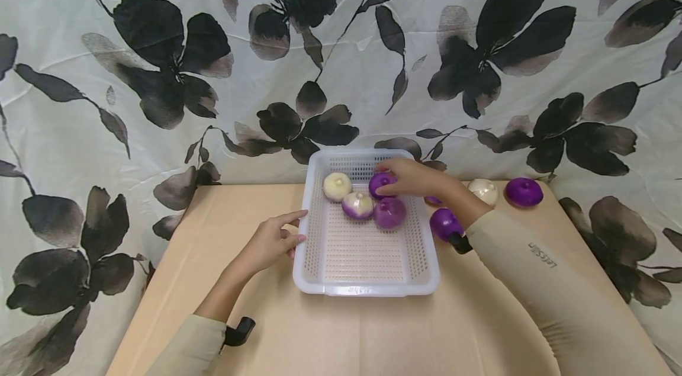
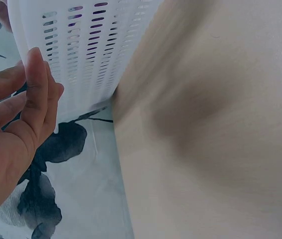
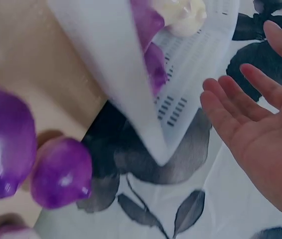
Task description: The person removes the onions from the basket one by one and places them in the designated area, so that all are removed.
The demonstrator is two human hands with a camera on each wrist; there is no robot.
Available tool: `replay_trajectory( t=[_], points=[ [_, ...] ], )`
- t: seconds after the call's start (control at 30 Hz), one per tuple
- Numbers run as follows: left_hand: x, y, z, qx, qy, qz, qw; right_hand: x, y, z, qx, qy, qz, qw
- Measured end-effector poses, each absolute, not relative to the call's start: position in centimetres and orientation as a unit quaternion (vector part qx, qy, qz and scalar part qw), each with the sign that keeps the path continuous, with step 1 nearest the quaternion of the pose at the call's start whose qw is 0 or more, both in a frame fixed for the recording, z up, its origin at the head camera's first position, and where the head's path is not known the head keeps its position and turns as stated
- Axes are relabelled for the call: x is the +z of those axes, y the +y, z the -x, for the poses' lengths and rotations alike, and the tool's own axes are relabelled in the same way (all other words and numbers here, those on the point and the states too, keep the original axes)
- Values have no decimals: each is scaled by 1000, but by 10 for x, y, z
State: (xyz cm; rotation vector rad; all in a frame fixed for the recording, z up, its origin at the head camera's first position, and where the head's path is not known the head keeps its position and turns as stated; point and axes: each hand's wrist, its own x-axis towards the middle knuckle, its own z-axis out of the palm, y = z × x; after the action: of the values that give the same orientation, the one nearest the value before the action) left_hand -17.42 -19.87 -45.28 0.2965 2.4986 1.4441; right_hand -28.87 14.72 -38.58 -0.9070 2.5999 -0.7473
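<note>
A white perforated plastic basket (image 1: 367, 288) stands on the table, holding several onions. Inside are a pale onion (image 1: 337, 186), a pale-and-purple onion (image 1: 357, 205), a purple onion (image 1: 390, 214) and another purple onion (image 1: 379, 185). My right hand (image 1: 410, 177) is over that last onion in the head view. In the right wrist view, the right hand (image 3: 260, 107) has its fingers spread, with nothing between them. My left hand (image 1: 272, 240) holds the basket's left rim. In the left wrist view, the left hand's bent fingers (image 2: 36, 89) lie against the outer wall.
Right of the basket sit a purple onion (image 1: 445, 224), a pale onion (image 1: 483, 190) and a farther purple onion (image 1: 524, 192). One more is partly hidden by the right arm. A floral cloth (image 1: 319, 68) hangs behind the wooden table (image 1: 346, 334).
</note>
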Motion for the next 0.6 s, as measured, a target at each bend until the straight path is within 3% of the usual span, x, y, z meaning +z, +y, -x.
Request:
replay_trajectory(
  t=[0.6],
  points=[
    [-452,-199,176,489,857,-101,129,-422,93,302,-188,906,305,225]
  ],
)
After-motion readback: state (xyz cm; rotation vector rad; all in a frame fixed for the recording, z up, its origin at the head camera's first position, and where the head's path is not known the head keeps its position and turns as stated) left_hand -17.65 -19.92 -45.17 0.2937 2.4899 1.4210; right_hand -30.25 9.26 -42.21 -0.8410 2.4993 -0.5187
